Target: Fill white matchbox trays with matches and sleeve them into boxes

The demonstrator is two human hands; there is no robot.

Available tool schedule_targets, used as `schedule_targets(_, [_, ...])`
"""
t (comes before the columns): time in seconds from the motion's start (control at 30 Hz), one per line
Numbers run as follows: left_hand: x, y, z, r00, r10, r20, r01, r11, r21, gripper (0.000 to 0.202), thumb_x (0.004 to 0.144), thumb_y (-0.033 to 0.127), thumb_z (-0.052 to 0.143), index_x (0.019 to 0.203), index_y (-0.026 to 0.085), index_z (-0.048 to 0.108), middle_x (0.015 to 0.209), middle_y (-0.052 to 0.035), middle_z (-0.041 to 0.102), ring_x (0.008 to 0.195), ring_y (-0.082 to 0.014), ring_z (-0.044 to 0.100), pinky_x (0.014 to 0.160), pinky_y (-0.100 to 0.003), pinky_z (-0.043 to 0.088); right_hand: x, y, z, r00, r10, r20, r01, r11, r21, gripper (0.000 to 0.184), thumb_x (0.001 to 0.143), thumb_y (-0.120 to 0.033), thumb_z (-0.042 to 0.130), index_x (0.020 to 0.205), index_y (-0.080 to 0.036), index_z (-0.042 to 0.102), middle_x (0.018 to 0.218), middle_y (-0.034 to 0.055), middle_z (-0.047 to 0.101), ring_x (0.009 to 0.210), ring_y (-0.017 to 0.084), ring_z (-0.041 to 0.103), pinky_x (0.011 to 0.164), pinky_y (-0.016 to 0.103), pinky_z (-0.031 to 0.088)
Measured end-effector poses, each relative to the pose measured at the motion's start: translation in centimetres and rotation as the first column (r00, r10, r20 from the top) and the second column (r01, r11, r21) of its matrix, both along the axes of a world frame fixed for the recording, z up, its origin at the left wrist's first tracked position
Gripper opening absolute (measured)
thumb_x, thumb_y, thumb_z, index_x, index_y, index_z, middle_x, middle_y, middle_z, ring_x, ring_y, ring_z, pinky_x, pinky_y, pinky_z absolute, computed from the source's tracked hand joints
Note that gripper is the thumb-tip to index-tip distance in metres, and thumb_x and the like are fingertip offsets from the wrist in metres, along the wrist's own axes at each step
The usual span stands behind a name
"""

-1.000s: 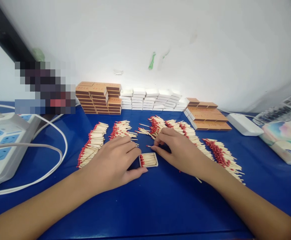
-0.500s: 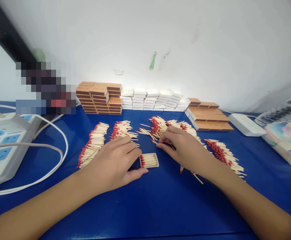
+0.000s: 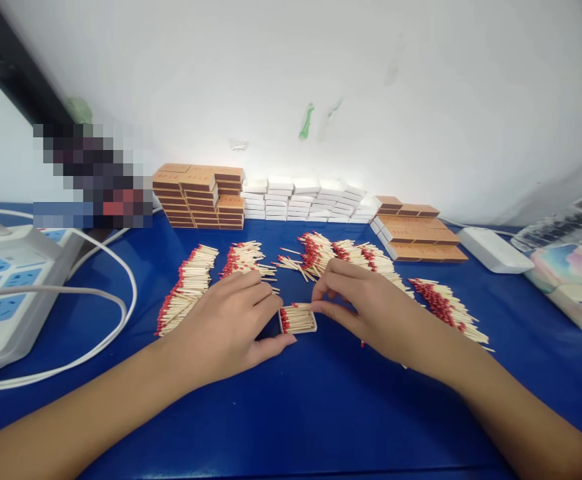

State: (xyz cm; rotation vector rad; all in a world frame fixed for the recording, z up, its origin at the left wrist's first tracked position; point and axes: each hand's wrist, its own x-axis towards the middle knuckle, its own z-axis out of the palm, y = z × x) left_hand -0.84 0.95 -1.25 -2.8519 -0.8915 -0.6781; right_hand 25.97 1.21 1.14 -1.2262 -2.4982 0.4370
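Note:
A small white matchbox tray (image 3: 315, 328) filled with red-headed matches lies on the blue table in front of me. My left hand (image 3: 238, 317) braces its left end, thumb at the near corner and fingers at the far one. Between thumb and forefinger, my right hand (image 3: 355, 300) pinches a match (image 3: 301, 305) over the tray's far edge, its red head pointing left. Behind my right hand spread piles of loose matches (image 3: 321, 250). Two more heaps of matches (image 3: 195, 273) lie beyond my left hand, partly covered by it.
Along the wall stand brown matchboxes (image 3: 198, 197), stacked white trays (image 3: 303, 200) and more brown boxes (image 3: 421, 233). At left is a power strip (image 3: 5, 300) with white cables (image 3: 133, 293). On the right lie another match pile (image 3: 448, 310), a white adapter (image 3: 493, 250) and a colourful pack (image 3: 571, 280).
My right hand has come from the loose match pile to the tray's far right corner, bringing a match over it. My left hand has stayed put.

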Motion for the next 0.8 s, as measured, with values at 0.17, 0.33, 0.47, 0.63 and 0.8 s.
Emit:
schedule_targets(0.17, [-0.1,0.1,0.0,1.000,0.000,0.008,0.000,1.000,0.005,0.033,0.101,0.046,0.071,0.088,0.016,0.068,0.082,-0.0033,0.065,0.082,-0.0236,0.060,0.079,-0.041,0.052,-0.6,-0.8,0.3,0.997,0.064,0.036,-0.063,0.998,-0.029,0.013,0.109,-0.022,0.060,0.098,-0.022,0.067,0.107,0.0059,0.066,0.090,0.020,0.067,0.077,0.034,0.052])
schedule_targets(0.33, [-0.2,0.0,-0.1,1.000,-0.002,0.008,0.002,1.000,-0.006,0.033,0.102,0.047,0.069,0.093,0.016,0.070,0.084,-0.0043,0.067,0.084,-0.0247,0.062,0.081,-0.042,0.053,-0.6,-1.1,0.3,0.995,0.093,0.027,-0.091,0.994,-0.057,0.014,0.111,-0.027,0.059,0.101,-0.022,0.067,0.107,0.0048,0.066,0.089,0.019,0.067,0.078,0.034,0.051])
schedule_targets(0.47, [-0.1,0.0,-0.1,1.000,0.000,0.013,0.001,1.000,-0.011,0.032,0.103,0.046,0.069,0.094,0.016,0.071,0.084,-0.0046,0.068,0.083,-0.0247,0.062,0.079,-0.042,0.053,-0.8,-1.4,0.2,0.994,0.105,0.021,-0.103,0.991,-0.088,0.017,0.111,-0.031,0.059,0.099,-0.022,0.067,0.106,0.0033,0.065,0.088,0.018,0.067,0.079,0.033,0.050])
schedule_targets(0.63, [0.0,0.1,0.0,1.000,-0.006,0.016,0.006,1.000,-0.009,0.031,0.102,0.046,0.070,0.095,0.016,0.070,0.084,-0.0046,0.068,0.084,-0.0246,0.062,0.079,-0.042,0.053,-0.7,-1.3,0.4,0.996,0.074,0.043,-0.070,0.994,-0.087,0.016,0.111,-0.029,0.060,0.097,-0.022,0.067,0.105,0.0031,0.065,0.087,0.019,0.065,0.076,0.033,0.048])
schedule_targets(0.8, [0.0,0.0,0.0,1.000,0.001,0.004,-0.001,1.000,-0.007,0.031,0.103,0.047,0.069,0.096,0.017,0.070,0.085,-0.0053,0.069,0.086,-0.0253,0.064,0.082,-0.042,0.053,-0.6,-1.1,0.4,0.996,0.061,0.064,-0.054,0.993,-0.106,0.015,0.110,-0.026,0.061,0.097,-0.022,0.067,0.105,0.0025,0.065,0.089,0.019,0.065,0.077,0.034,0.047])
